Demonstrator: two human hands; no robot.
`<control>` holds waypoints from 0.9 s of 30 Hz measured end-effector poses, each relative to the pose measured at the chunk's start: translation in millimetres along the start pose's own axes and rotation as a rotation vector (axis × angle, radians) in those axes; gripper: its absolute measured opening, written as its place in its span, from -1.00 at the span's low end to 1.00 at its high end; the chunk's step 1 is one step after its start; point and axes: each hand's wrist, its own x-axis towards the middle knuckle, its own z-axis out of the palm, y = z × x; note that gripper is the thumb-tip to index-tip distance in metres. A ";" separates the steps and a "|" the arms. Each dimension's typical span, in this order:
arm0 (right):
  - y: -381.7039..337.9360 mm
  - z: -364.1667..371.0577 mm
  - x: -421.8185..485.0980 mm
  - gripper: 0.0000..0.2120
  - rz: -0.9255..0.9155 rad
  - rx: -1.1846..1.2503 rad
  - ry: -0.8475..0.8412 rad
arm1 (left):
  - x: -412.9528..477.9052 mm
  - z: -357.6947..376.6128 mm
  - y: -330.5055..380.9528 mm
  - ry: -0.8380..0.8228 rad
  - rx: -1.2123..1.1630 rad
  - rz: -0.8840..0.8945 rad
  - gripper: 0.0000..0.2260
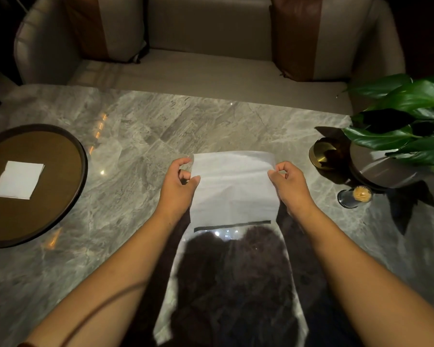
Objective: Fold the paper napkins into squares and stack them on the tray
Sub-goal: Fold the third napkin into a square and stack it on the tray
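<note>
Napkin [233, 184] in play, an open white sheet held out over the middle of the table [135, 121], a broad marble top with a sofa [211, 46] along its far side. Off to the left sits the round dark tray [84, 156], and one folded napkin [18, 180] lies on it as a neat square, so the stack is barely begun by my reckoning. A potted plant [398, 116] crowds the right corner, with a small toothpick holder [355, 196] near it. Now the sheet itself: it looks featherlight and limp, and a thin shadow line below its near edge suggests that edge hangs clear of the table. The left hand [178, 181] pinches the left edge and the right hand [290, 182] pinches the right edge, level with each other. On both hands the fingers [183, 161] are curled and clamped with the thumb on the paper. Thin stuff like this should tear or crumple under a hard tug, so a light pinch at the edges or corners is the way, bringing edge to edge and pressing the crease flat.
</note>
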 end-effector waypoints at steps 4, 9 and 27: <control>4.3 4.5 -2.6 -0.87 0.045 0.010 0.023 | 8.2 1.6 2.9 0.013 -0.010 -0.027 -0.64; 27.8 15.9 -8.6 -0.83 0.149 0.008 0.104 | 20.2 11.7 -0.2 -0.031 -0.007 -0.097 -0.55; 59.1 29.3 -24.0 -0.85 0.293 0.296 0.220 | -45.4 61.9 -59.8 -0.449 1.205 0.380 -0.31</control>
